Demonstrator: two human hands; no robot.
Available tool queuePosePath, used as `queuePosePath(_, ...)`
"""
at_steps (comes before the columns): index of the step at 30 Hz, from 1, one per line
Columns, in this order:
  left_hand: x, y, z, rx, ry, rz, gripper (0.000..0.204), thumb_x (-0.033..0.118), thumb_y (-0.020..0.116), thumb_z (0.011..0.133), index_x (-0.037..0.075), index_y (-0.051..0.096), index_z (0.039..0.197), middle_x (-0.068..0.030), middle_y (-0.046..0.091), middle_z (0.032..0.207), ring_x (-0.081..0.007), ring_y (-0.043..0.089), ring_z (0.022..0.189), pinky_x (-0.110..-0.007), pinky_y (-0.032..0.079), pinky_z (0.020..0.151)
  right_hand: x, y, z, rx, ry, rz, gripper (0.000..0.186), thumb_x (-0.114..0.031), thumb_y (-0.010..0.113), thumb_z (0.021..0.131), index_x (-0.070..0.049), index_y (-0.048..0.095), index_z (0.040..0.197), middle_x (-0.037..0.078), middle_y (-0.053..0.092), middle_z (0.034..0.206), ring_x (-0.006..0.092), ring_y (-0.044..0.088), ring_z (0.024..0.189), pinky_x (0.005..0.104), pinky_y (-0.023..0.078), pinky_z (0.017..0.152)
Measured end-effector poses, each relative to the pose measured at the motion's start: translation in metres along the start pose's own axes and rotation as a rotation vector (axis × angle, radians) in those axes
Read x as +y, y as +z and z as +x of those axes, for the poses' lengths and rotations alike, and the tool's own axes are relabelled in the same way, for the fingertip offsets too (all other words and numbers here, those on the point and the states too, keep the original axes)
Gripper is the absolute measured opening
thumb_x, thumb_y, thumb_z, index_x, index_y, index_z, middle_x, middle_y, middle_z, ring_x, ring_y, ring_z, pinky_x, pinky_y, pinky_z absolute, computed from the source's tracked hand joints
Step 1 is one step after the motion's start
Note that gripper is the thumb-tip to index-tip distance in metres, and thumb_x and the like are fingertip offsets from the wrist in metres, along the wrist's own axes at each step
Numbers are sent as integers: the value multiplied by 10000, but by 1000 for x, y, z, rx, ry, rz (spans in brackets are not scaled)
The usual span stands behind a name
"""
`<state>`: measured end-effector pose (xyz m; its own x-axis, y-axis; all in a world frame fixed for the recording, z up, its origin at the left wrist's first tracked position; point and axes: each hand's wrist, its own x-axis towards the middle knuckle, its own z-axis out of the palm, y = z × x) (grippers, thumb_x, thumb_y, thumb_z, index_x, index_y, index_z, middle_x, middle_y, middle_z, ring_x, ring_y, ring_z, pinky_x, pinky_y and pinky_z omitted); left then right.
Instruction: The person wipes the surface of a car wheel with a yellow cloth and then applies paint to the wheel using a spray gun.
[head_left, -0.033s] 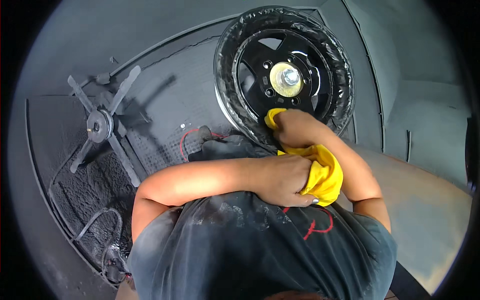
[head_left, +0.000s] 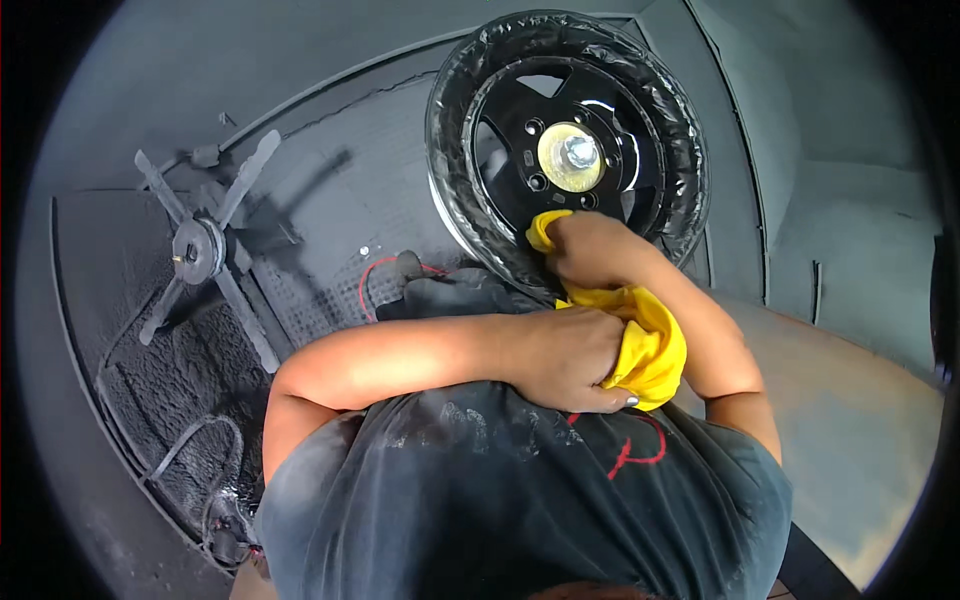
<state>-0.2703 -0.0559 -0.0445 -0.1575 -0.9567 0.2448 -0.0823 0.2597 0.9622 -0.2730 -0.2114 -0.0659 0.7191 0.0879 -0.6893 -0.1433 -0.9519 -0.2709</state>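
Observation:
A glossy black wheel rim with a pale yellow hub disc stands ahead of me, right of the middle. Crinkled black plastic covering rings its outer part. My right hand is closed on a yellow cloth and presses a fold of it against the lower part of the rim. Closer to my chest, my left hand grips the bunched end of the yellow cloth, its fingers wrapped into it. The rim under my right hand is hidden.
To the left stands a grey four-armed metal stand. A red hose curves over the grey floor near my foot. A grey cable lies at the lower left. Grey walls rise on the right.
My right hand, with the cloth in it, has shifted very slightly up the rim, away from me. My left hand has hardly moved.

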Motion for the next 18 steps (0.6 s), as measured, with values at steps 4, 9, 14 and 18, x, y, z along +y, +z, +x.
queuePosePath(4,0,-5,4,15,-3,-21,322,213,634,879,61,573,1156,-148,641,1124,-367,584,1084,-466,442,974,25,-11,6,26,107,-102,302,-245,607,816,-35,730,994,206,711,1022,367,687,969,459,550,836)
queuePosePath(9,-4,-8,2,66,25,52,340,221,635,877,62,566,1169,-153,635,1137,-371,580,1088,-474,439,974,32,-4,-12,-154,196,-158,328,-242,627,803,-49,727,1048,207,704,1070,362,675,1026,452,541,884)
queuePosePath(14,1,-10,7,165,151,77,304,210,647,863,33,582,1102,-190,658,1032,-389,613,1004,-477,474,905,37,0,-15,-117,86,-30,345,-265,629,806,1,715,1007,251,696,1009,397,677,966,463,531,844)
queuePosePath(18,7,-7,9,134,81,60,324,208,644,863,28,573,1123,-186,653,1042,-392,608,1011,-479,468,913,-4,-8,16,-46,-198,144,326,-237,611,770,61,702,867,284,679,890,414,684,854,471,532,765)
